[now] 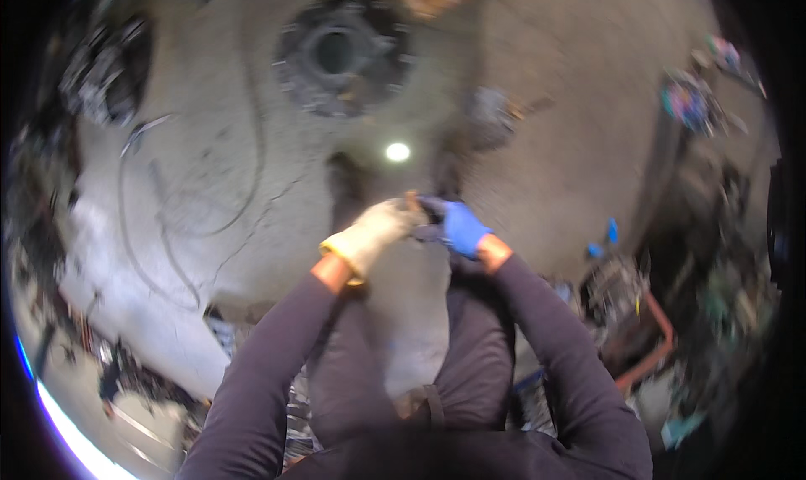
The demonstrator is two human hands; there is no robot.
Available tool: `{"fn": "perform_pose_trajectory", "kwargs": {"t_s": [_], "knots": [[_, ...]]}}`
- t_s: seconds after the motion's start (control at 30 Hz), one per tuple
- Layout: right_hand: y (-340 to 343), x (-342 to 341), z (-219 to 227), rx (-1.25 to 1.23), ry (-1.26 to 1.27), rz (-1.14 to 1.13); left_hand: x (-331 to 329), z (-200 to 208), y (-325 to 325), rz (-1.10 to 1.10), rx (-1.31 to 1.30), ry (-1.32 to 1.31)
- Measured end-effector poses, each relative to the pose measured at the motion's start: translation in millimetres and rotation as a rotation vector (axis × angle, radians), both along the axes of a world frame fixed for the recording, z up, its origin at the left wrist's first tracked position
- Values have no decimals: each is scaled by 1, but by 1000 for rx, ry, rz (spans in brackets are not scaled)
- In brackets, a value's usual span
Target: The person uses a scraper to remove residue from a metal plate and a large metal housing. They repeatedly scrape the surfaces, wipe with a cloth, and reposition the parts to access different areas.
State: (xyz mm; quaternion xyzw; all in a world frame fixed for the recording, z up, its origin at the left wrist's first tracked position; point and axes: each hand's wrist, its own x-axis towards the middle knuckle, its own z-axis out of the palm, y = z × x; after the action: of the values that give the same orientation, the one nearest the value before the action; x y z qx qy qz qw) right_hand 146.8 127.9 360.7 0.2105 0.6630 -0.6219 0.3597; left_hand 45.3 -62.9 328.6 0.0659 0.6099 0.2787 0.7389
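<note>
In front of my body, above the floor between my feet, my two gloved hands meet. My left hand (382, 226) wears a cream glove with a yellow cuff, and its fingers are closed toward the other hand. My right hand (460, 226) wears a blue glove that is dark toward the fingers, which are closed as well. Between them a small brownish-orange spot (411, 200) and a dark patch show. Blur hides whether these are a held thing or parts of the gloves.
A large round dark flange-like metal part (302, 60) lies on the concrete floor ahead. Right of it is a clear crumpled bag (494, 115). A thin hose (122, 203) curves at left. Machine parts stand at right beside a reddish frame (663, 337). A bright light spot is ahead.
</note>
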Motion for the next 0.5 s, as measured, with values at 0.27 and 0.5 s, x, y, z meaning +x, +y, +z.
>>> {"fn": "perform_pose_trajectory", "kwargs": {"t_s": [0.27, 0.5], "knots": [[34, 99, -96, -67, 17, -308, 106, -47, 30, 728, -268, -262], [81, 154, -264, 513, -361, -447, 151, -55, 98, -44, -276, 451]]}}
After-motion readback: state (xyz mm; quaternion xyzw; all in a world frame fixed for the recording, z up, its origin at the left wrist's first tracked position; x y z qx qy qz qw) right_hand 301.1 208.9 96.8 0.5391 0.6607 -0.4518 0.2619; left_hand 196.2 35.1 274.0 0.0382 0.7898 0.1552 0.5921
